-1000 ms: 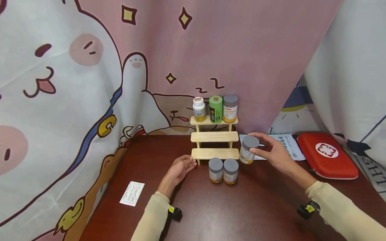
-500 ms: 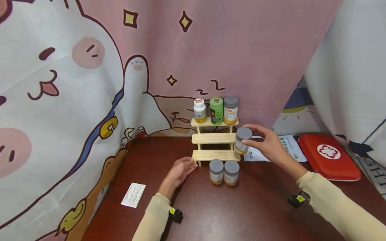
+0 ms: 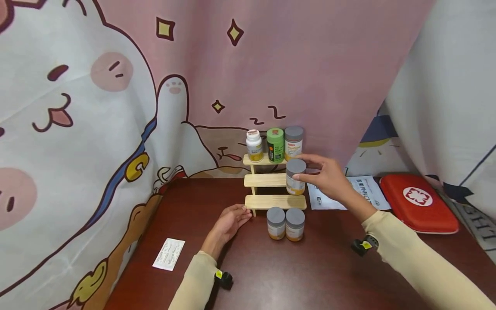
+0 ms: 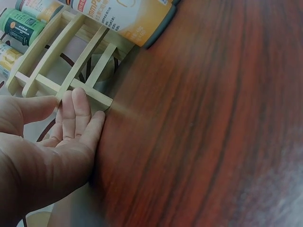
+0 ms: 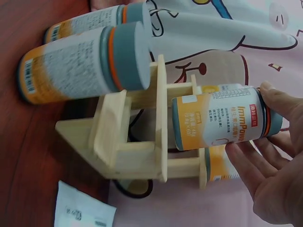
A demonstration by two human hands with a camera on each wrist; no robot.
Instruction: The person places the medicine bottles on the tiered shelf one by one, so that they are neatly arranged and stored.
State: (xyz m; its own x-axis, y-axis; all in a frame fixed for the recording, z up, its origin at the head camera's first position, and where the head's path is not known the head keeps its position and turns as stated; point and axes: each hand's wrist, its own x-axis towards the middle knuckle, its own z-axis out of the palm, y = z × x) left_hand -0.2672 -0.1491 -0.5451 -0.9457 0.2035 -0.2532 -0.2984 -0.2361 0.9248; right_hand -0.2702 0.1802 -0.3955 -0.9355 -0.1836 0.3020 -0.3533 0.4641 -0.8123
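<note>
My right hand (image 3: 327,176) pinches a jar (image 3: 296,178) with a grey lid and a white-and-orange label, thumb and fingers about its lid end. In the head view this jar is in front of the right end of the middle step of a three-step wooden stand (image 3: 263,201). In the right wrist view the jar (image 5: 220,118) appears beside that step; whether it touches is unclear. My left hand (image 3: 231,221) holds the left end of the lowest step, its thumb and fingertips at the wood (image 4: 66,87). Two similar jars (image 3: 276,224) stand before the stand.
On the top step are a white bottle (image 3: 254,146), a green bottle (image 3: 275,146) and a grey-lidded jar (image 3: 293,144). A white packet (image 3: 327,198) and a red case (image 3: 418,202) lie right. A small white sachet (image 3: 168,254) lies left. A printed curtain (image 3: 310,64) hangs behind.
My right hand has carried the jar left and upward, from beside the stand to the right end of the middle step. My left hand stays at the lowest step.
</note>
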